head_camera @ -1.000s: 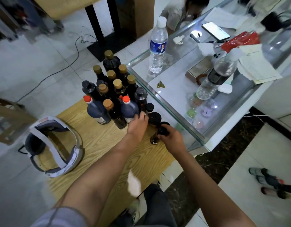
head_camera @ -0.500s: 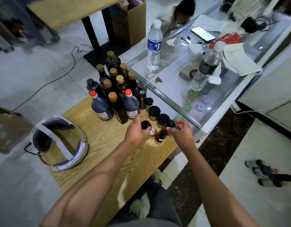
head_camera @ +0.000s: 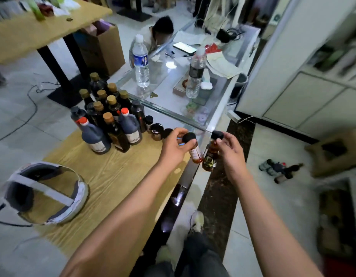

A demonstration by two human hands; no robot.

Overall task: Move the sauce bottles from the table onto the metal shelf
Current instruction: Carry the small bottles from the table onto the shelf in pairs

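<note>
My left hand (head_camera: 174, 146) grips a small black-capped bottle of red sauce (head_camera: 195, 151) by its top, lifted past the right edge of the wooden table (head_camera: 105, 176). Beside it, my right hand (head_camera: 230, 151) pinches the black cap of a small amber sauce bottle (head_camera: 210, 158), which hangs above the floor. Several dark sauce bottles (head_camera: 111, 120) with gold, red and black caps stand clustered at the table's far end, with small black-lidded jars (head_camera: 157, 130) to their right. No metal shelf is clearly in view.
A white and grey headset (head_camera: 45, 192) lies on the table's near left. A glass counter (head_camera: 173, 96) behind the table carries two water bottles, a phone and papers. White cabinets (head_camera: 293, 76) stand at right. Shoes (head_camera: 279, 169) and a cardboard box (head_camera: 337, 152) lie on the floor.
Both hands have lifted their small bottles off the table and carried them right, past its edge. The view has swung right, bringing in the cabinets.
</note>
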